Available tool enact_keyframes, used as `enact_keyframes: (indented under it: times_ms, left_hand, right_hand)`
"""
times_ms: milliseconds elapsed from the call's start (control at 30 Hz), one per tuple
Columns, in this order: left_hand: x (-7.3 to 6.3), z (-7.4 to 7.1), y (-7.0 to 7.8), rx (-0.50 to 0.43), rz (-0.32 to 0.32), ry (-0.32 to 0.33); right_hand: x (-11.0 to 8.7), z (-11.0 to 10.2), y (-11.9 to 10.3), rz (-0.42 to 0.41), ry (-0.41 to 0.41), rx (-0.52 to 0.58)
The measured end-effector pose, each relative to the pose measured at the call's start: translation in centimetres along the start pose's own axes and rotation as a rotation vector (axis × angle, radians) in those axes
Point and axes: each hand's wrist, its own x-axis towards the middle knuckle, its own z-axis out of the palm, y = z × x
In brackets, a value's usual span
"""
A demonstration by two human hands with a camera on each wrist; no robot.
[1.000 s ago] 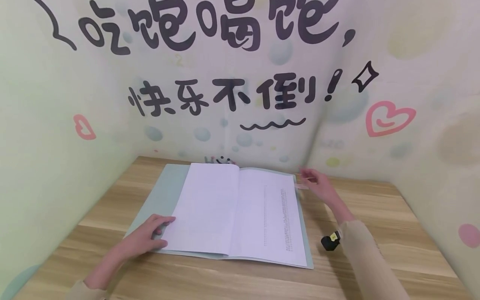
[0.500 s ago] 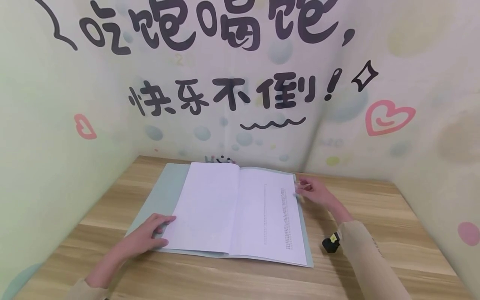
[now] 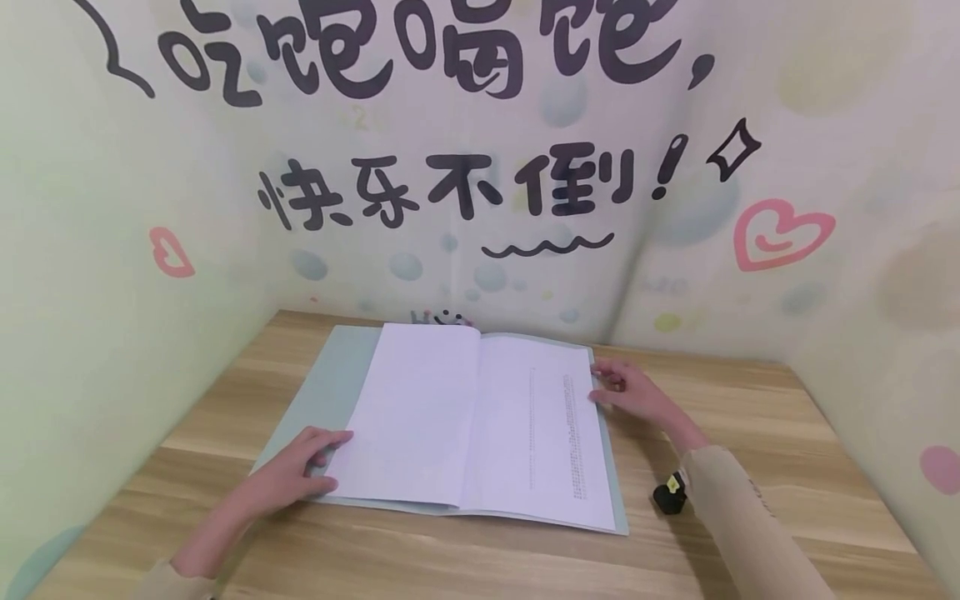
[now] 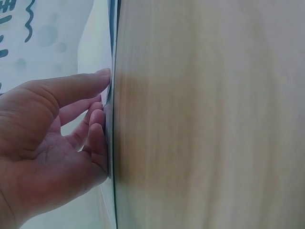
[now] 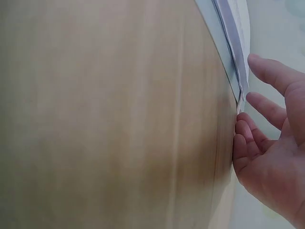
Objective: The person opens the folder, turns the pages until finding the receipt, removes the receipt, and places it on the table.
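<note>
An open booklet with white pages lies on a wooden table in the head view. Its pale blue-green cover sticks out on the left. My left hand rests at the lower left, thumb and forefinger apart at the page's edge. In the left wrist view the other fingers of the left hand bend loosely against the cover. My right hand is at the upper right edge, thumb tip right at the page. Its thumb and forefinger stand apart in the right wrist view, the other fingers of this hand low against the table.
The wooden table reaches to a wall with large black lettering at the back. A small black device with a yellow label shows beside the right sleeve. Side walls close in on the left and right.
My right hand has come left and slightly down onto the booklet's right edge, its fingers loosening. The pale pinkish strip seen under it a second ago is out of sight. The left hand stays put.
</note>
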Motion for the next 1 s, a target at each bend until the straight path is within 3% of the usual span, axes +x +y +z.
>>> enact_keyframes:
  times_ms: [1000]
  left_hand:
    - [-0.1, 0.0, 0.1, 0.018, 0.032, 0.014]
  right_hand:
    - [-0.3, -0.4, -2.8, -0.076, -0.066, 0.026]
